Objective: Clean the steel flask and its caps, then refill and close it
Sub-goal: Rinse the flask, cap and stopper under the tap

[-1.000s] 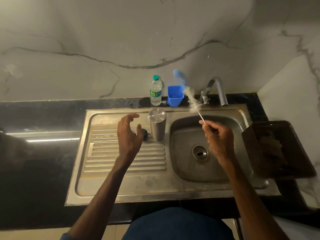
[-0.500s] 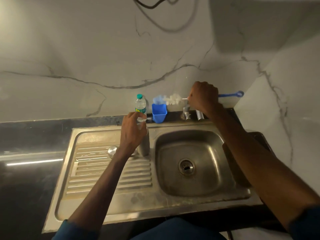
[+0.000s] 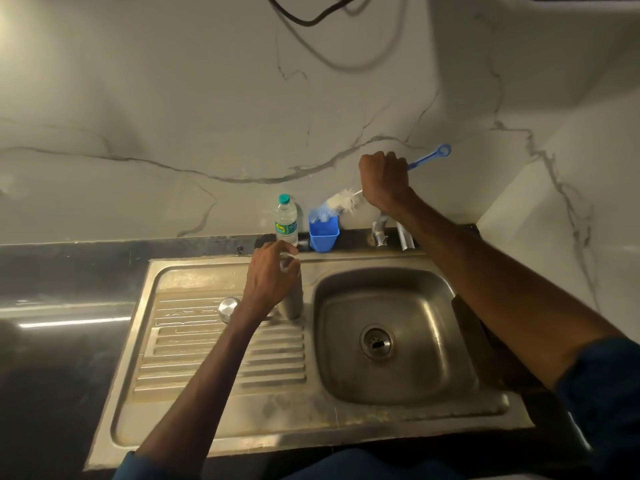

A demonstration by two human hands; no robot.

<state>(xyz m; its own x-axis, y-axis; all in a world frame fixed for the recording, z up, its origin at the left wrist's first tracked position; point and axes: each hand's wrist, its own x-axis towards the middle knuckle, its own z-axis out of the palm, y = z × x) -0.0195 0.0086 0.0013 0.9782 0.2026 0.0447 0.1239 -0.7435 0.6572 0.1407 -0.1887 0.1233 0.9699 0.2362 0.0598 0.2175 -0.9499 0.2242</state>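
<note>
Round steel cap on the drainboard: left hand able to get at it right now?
Probably yes, once it lets go: the left hand grips the top of the upright steel flask, and the round steel cap lies uncovered on the drainboard right beside that wrist, nothing between.

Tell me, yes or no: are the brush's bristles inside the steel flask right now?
No, the right hand holds the brush with its bristles at the blue cup, away from the flask.
</note>
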